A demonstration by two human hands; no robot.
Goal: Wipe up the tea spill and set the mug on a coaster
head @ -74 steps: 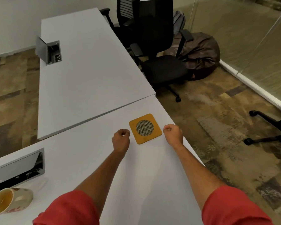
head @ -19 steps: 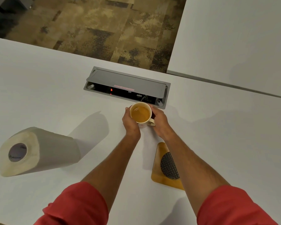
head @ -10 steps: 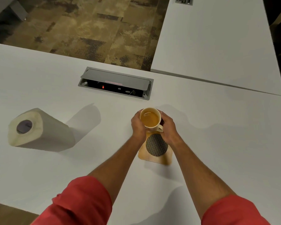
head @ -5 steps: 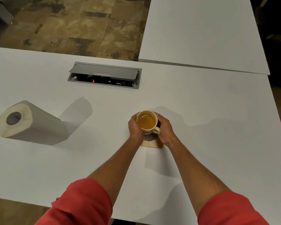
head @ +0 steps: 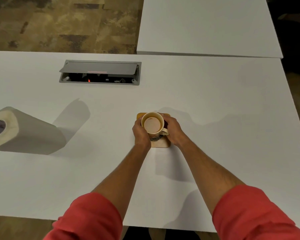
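Fingers [head: 142,126] of both hands clasp the mug [head: 152,124] upright on the coaster [head: 160,144]

mug [head: 152,125] on coaster [head: 160,144], roll [head: 22,131] left

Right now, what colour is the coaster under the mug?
Orange-yellow coaster with a dark mesh centre, seen best in the head view.

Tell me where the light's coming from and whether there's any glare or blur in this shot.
Head view: the paper towel roll throws its shadow up and to the right, so light likely comes from the lower left; tea in the mug reflects a pale sheen; edges look slightly soft, with mild wide-angle stretching at the sleeves.
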